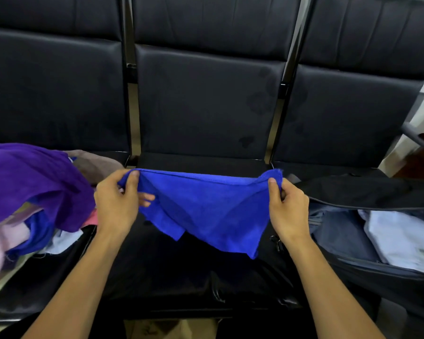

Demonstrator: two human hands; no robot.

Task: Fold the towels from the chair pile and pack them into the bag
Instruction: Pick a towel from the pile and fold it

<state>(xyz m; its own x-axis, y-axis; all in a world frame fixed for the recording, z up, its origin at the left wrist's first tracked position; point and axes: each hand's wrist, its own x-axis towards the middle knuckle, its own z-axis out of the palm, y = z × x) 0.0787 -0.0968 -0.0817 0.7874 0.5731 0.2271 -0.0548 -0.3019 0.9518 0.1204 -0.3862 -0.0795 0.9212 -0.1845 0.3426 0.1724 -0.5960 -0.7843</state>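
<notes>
Bright blue microfibre towel (201, 204): held above the black padded middle seat (206, 106), long axis left-right, top edge taut, lower corners hanging. Corners pinched by left hand (115, 204) and right hand (288, 209), each grip closed on cloth.

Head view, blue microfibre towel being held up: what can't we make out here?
- Blue microfibre towel: its lower corners hang in folds, so its fold state is unclear.
- Mixed cloth pile on the left seat: cut off by the frame's left edge; a purple cloth covers the items beneath.
- Open dark bag: cut off at the right edge; the pale folded fabric inside hides what lies below.
- Left hand, right hand: fingers behind the towel hidden.
</notes>
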